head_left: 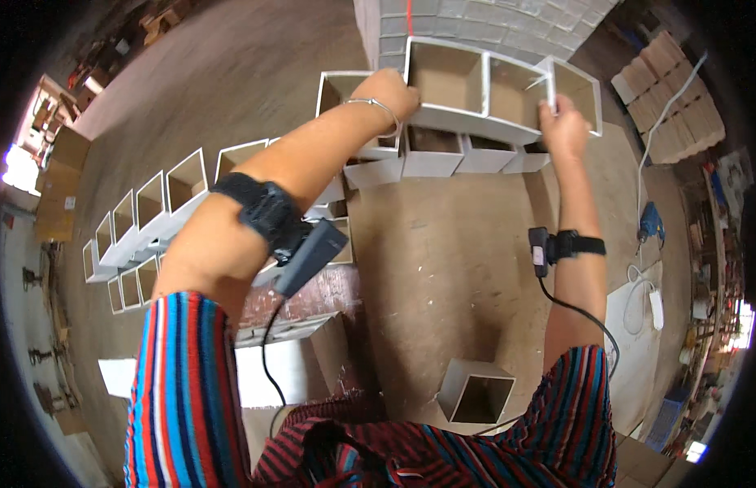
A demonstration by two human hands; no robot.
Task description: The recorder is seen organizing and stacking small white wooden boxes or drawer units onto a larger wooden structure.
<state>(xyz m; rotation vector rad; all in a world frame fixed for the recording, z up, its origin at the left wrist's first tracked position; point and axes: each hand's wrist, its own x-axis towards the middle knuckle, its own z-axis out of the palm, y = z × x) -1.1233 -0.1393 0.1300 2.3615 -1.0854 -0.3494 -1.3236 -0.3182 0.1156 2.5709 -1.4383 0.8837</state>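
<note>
A white open-fronted box unit with three compartments is raised over a row of similar white boxes on a brown wooden worktable. My left hand grips the unit's left end at its front edge; a thin bangle circles that wrist. My right hand grips the right end, fingers on the divider beside the last compartment. Both forearms wear black straps with small devices and cables.
More white square boxes lie in a curved row on the left. A single white box stands near my body. A tiled grey wall is behind. Stacked wooden pieces and a blue power tool lie right.
</note>
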